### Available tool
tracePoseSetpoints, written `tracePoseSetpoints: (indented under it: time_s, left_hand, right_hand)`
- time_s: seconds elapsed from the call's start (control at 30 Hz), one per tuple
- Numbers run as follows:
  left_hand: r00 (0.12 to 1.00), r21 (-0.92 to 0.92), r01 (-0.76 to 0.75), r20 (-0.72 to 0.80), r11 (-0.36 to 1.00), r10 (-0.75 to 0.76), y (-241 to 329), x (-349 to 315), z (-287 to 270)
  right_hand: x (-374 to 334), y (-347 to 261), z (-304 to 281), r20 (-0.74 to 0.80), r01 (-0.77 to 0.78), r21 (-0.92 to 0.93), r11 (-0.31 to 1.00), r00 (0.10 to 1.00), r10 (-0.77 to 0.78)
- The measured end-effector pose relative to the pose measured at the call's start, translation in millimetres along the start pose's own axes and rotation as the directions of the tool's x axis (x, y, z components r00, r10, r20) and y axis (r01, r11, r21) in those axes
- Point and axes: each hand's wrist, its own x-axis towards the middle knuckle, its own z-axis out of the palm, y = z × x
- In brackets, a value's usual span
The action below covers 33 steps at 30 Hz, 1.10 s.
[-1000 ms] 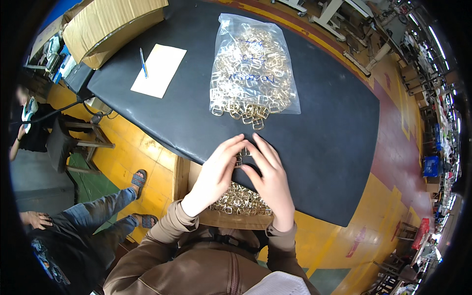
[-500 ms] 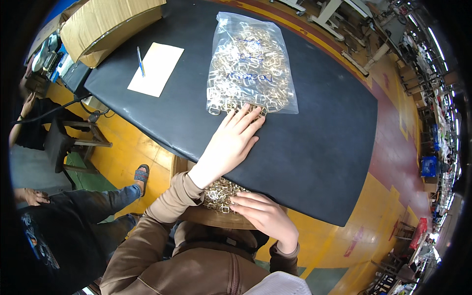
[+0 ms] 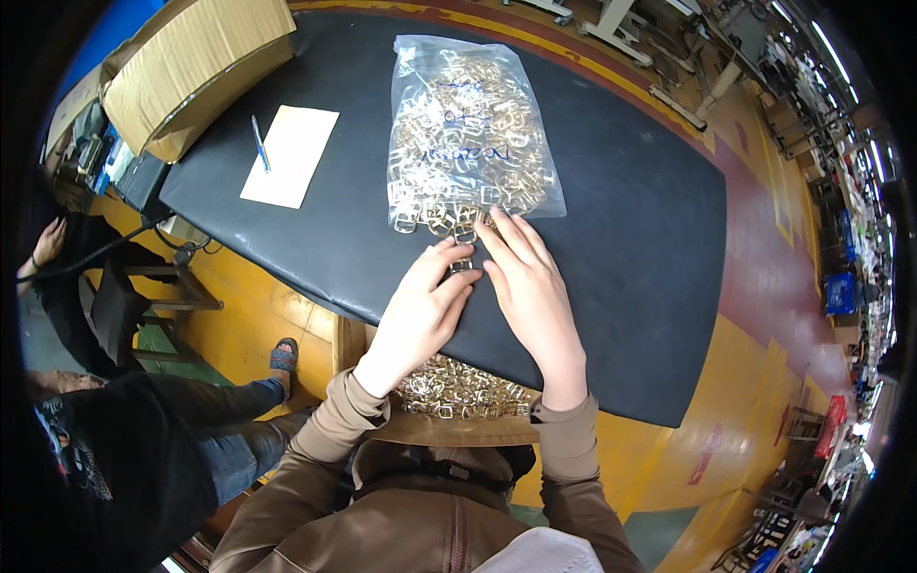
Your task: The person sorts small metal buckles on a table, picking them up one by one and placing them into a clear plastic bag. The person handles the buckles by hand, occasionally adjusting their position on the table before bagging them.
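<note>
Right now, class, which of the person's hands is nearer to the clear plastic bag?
The right hand: its fingertips are at the near edge of the clear plastic bag. The left hand is farther back toward the person, its fingers beside a metal buckle.

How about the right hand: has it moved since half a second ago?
Yes: the right hand has moved forward, from the buckle tray, over the black table, towards the plastic bag.

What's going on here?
Someone's left hand has its fingers at a few metal buckles on the black table. The right hand reaches to the mouth of a clear bag, where more buckles spill out. Another heap sits below the table edge; a pen lies on paper.
</note>
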Motion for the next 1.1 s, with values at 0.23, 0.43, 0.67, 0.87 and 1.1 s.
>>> tracePoseSetpoints:
  time_s: [0.23, 0.43, 0.67, 0.87, 1.1]
  left_hand:
    - [0.998, -0.044, 0.053, -0.045, 0.998, -0.055, -4, 0, 0]
    - [0.997, -0.055, 0.037, -0.065, 0.998, -0.041, -3, -1, -2]
    - [0.996, -0.106, 0.061, -0.062, 0.993, -0.067, -6, 0, -4]
    - [0.998, -0.097, 0.054, -0.035, 0.994, -0.058, -6, 6, -2]
    - [1.0, -0.03, 0.022, -0.002, 0.999, -0.022, -4, 5, 0]
  right_hand:
    - [-6, 4, 4, -0.088, -0.082, 0.094, 0.992, 0.992, 0.091]
    - [-25, 5, -6, -0.145, -0.191, 0.337, 0.922, 0.957, 0.251]
    - [-54, 0, -10, -0.111, -0.117, 0.166, 0.979, 0.984, 0.137]
    - [-96, -21, -19, 0.135, -0.03, 0.285, 0.958, 0.991, -0.009]
    - [-119, -43, -24, 0.235, -0.021, 0.448, 0.894, 0.967, -0.095]
